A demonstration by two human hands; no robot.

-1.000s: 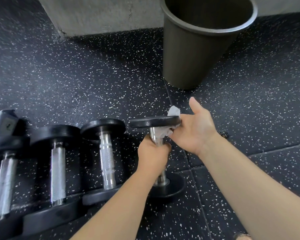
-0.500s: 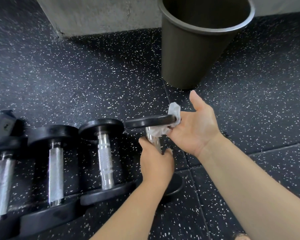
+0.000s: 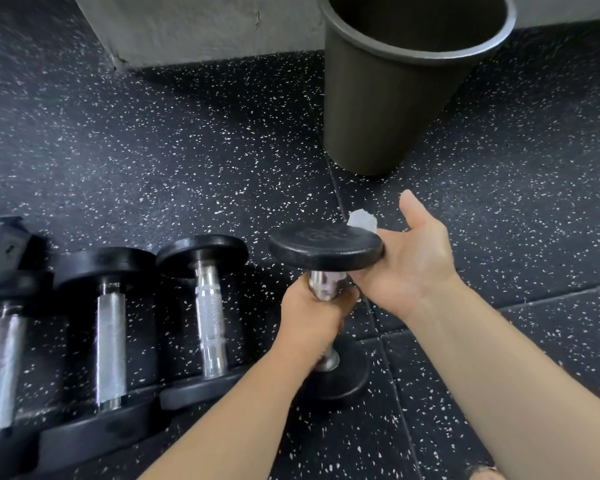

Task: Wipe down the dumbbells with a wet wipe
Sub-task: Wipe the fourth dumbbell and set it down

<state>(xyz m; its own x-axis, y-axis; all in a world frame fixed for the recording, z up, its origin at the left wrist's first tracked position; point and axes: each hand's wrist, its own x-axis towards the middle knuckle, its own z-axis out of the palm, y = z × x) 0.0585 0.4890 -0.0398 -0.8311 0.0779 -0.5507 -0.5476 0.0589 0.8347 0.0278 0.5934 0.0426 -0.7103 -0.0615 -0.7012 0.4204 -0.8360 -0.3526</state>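
A small dumbbell (image 3: 326, 249) with black round ends and a chrome handle stands tilted on the floor, its lower end (image 3: 340, 379) on the rubber mat. My left hand (image 3: 312, 320) grips its handle just under the upper end. My right hand (image 3: 409, 261) cups the right rim of that upper end, thumb raised, fingers hidden beneath the disc. A white wet wipe (image 3: 362, 220) sticks out between my right palm and the disc's far edge. Three more dumbbells (image 3: 208, 306) lie side by side to the left.
A dark tapered bin (image 3: 392, 98) stands on the speckled black floor just beyond my hands. A grey concrete block (image 3: 194, 26) is at the back left. A grey box-like object (image 3: 0, 240) sits at the left edge behind the dumbbells.
The wipe moved from under the upper disc, by the handle, up to the disc's right rim and far edge. My left hand slid a little higher on the handle.
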